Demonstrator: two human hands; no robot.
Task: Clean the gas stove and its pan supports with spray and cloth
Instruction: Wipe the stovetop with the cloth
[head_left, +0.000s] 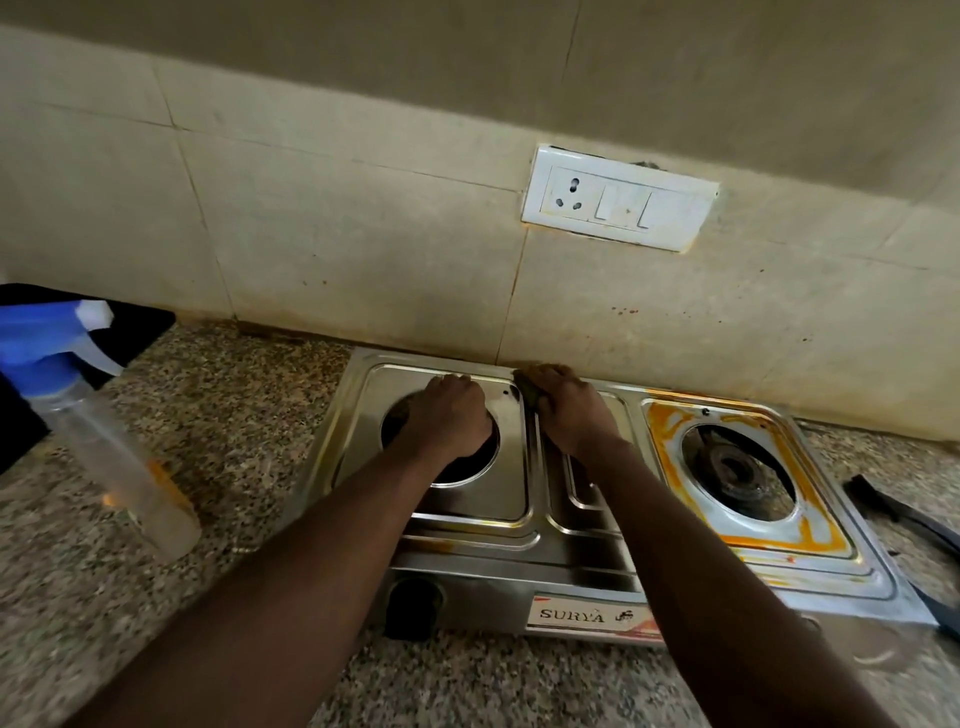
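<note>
A two-burner steel gas stove (498, 499) labelled SURYA stands on the granite counter against the tiled wall. My left hand (449, 415) rests over the left burner opening, fingers curled down on its rim. My right hand (563, 410) grips a dark cloth (527, 389) against the stove's back middle strip. The right burner (737, 467) sits in a tray ringed with orange stains. A clear spray bottle (104, 431) with a blue and white trigger head stands on the counter at the left.
A black pan support (904, 525) lies on the counter right of the stove. A black mat or appliance (135, 322) sits at the back left. A white socket and switch plate (621, 200) is on the wall. A black knob (415, 605) is on the stove front.
</note>
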